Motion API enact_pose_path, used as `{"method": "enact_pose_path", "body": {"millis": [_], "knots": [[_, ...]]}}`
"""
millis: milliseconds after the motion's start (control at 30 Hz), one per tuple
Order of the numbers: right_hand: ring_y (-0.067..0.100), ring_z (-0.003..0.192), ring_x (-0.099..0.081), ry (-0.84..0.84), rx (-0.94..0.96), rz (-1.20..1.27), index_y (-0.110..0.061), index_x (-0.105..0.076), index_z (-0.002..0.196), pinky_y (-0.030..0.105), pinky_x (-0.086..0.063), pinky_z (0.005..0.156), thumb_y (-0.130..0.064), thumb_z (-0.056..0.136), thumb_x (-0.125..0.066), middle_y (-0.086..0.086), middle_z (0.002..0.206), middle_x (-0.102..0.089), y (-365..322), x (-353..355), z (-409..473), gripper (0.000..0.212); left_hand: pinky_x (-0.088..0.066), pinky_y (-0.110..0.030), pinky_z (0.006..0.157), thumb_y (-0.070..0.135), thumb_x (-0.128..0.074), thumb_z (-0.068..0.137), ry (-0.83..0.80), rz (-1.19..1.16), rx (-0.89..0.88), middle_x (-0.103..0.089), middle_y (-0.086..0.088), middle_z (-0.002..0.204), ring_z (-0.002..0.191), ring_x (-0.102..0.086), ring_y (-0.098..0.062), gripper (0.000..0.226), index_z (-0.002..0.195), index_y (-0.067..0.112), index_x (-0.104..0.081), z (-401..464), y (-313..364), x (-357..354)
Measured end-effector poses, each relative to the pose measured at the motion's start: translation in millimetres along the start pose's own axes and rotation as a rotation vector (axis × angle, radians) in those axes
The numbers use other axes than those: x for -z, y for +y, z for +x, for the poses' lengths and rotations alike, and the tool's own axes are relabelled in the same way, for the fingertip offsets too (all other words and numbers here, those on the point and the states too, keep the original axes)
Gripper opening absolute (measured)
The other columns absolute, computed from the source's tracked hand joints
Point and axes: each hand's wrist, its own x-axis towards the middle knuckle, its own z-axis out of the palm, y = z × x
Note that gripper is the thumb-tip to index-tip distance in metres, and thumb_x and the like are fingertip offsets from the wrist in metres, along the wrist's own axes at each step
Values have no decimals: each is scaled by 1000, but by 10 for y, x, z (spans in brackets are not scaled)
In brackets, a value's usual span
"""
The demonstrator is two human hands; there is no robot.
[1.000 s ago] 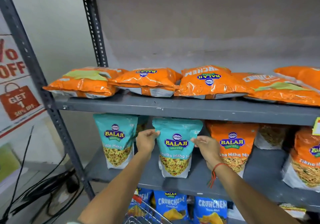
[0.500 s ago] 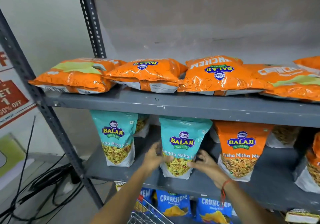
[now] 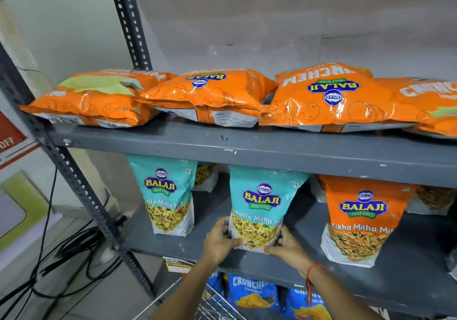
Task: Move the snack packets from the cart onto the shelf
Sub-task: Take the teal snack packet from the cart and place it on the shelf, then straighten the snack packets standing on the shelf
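A grey steel rack (image 3: 272, 146) fills the view, its perforated post (image 3: 81, 191) running from 9 o'clock down to 6. On the top shelf, across 10 to 3 o'clock, orange packs (image 3: 210, 97) lie flat, overlapping at their edges. On the middle shelf (image 3: 408, 277) stand three pouches: a teal one (image 3: 165, 196) at 8 o'clock, a second teal pouch (image 3: 259, 206) at centre, an orange pouch (image 3: 361, 220) at 4 o'clock, each apart from the next. Blue packs (image 3: 252, 292) sit on the level below at 6 o'clock, beside the wire cart (image 3: 210, 307). The left hand (image 3: 220, 243) and right hand (image 3: 286, 248) press the centre pouch's bottom corners, fingers curled against its base, holding it upright on the shelf. A red thread (image 3: 311, 272) circles the right wrist. Black cables (image 3: 49, 258) trail at 8 o'clock.
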Motion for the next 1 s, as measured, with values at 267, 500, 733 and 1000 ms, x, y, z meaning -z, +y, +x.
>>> {"method": "enact_pose_path", "body": {"millis": [267,500,733,1000], "knots": [[16,117,-52,60,53,72,-26,-33,133,22,-50,83,-11,63,-83,-2,126,-51,22,5,-218,87,-54,-31,84,40,-89,53,170,36,-140,-64,11,107,98,-63,-5,65,104,34,-48,-228,16,-130],[20,118,-48,291,115,58,-24,-46,130,39,-44,100,-20,68,-81,2,127,-50,84,320,-953,71,-55,-24,66,17,-80,68,247,79,-339,-65,11,80,69,-65,-3,38,86,36,-53,-729,477,-648],[26,103,-60,665,133,159,-13,-62,110,28,-45,85,-9,77,-73,8,107,-66,237,1032,-1511,35,-53,-15,68,10,-78,72,0,76,-322,-62,-2,84,68,-62,0,42,93,37,-54,-783,684,-1407],[30,113,-56,617,-79,91,-13,-42,134,37,-45,91,-13,76,-74,12,128,-55,619,1791,-1142,66,-49,-15,77,11,-79,72,-159,95,-89,-58,-14,120,96,-56,-18,69,131,8,-44,-390,530,-2017]]}}
